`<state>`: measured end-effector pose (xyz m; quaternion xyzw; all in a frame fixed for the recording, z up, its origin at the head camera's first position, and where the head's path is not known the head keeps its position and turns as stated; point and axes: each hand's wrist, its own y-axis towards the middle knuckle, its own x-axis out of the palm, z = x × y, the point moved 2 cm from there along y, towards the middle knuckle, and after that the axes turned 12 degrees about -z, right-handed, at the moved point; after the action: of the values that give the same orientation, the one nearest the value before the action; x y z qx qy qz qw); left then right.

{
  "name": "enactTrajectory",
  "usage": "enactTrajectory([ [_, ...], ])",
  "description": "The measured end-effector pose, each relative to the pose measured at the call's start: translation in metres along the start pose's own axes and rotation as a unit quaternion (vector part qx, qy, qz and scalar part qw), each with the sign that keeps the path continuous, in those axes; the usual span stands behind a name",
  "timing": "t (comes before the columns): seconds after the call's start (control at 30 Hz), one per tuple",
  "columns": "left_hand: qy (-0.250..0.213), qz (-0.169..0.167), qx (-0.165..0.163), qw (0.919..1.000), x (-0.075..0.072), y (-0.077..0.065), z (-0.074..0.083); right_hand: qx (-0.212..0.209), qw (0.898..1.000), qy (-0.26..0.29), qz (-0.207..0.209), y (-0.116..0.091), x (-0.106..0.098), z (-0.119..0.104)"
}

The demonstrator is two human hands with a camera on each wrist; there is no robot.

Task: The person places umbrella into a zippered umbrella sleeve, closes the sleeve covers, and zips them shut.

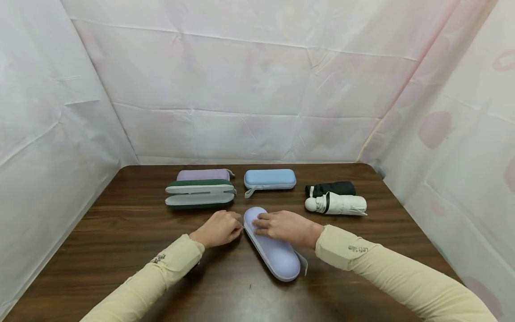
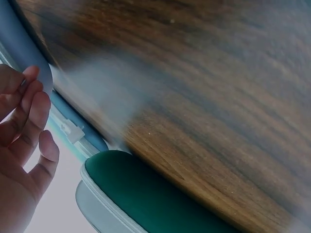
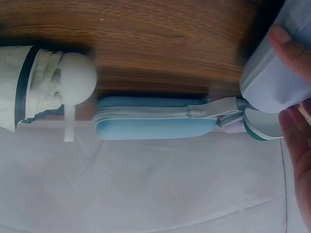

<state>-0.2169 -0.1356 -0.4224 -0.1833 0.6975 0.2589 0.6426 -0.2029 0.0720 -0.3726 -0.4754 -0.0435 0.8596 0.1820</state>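
A long lavender hard-shell zip case lies slantwise on the table, a grey strap loop sticking out at its right side. My right hand holds it near its far end, fingers spread over the top. In the right wrist view, the thumb and fingers lie on either side of the case. At the case's left seam is my left hand, thumb and forefinger pinched together as on a zipper pull; the pull itself is hidden by the fingertips.
Behind my left hand a green zip case stands open, showing its grey lining, with a purple case behind it. A blue case lies at the back middle. To the right are a folded white umbrella and a black one.
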Motion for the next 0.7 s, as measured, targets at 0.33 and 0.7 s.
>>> enactTrajectory([
  [0.33, 0.001, 0.008, 0.008, 0.9999, 0.002, 0.002, -0.001, 0.026, 1.000, -0.002, -0.003, 0.005, -0.010, -0.004],
  [0.7, -0.009, 0.021, 0.032, 0.9992, -0.001, 0.004, 0.002, 0.025, 1.000, -0.006, -0.005, 0.013, -0.015, -0.006],
])
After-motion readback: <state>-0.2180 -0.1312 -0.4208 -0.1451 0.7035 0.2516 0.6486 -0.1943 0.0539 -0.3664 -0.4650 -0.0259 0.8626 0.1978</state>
